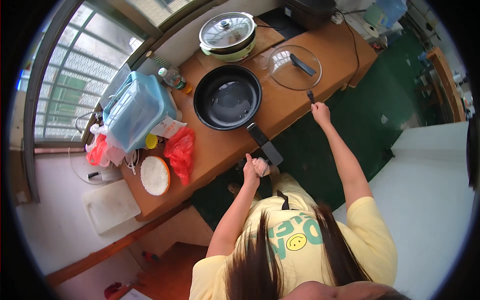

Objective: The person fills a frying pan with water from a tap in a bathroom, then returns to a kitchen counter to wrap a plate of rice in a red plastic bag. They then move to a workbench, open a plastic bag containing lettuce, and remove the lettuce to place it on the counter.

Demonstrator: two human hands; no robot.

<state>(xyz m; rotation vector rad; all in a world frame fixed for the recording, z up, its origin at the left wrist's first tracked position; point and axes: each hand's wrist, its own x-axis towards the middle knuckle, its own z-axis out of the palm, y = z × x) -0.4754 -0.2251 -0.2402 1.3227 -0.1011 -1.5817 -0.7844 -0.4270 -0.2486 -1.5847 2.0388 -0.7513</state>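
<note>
My left hand (250,174) is closed around a bunched pink-and-white cloth (260,167), close to the handle end of a black frying pan (227,92). The pan lies on the brown counter, its handle jutting over the front edge; wet, shiny drops show inside. Out to the right, my right hand (321,114) grips a short black handle-like object (311,96); its exact kind cannot be made out. Just beyond that hand, a round glass lid (285,75) with a black handle rests on the counter.
A lidded pot (227,37) stands on a board at the back. Leftward are a blue plastic bin (137,107), a bottle (175,80), a red plastic bag (181,152) and an orange-rimmed bowl of white grains (155,176). A black cord (357,47) hangs over the counter's right part.
</note>
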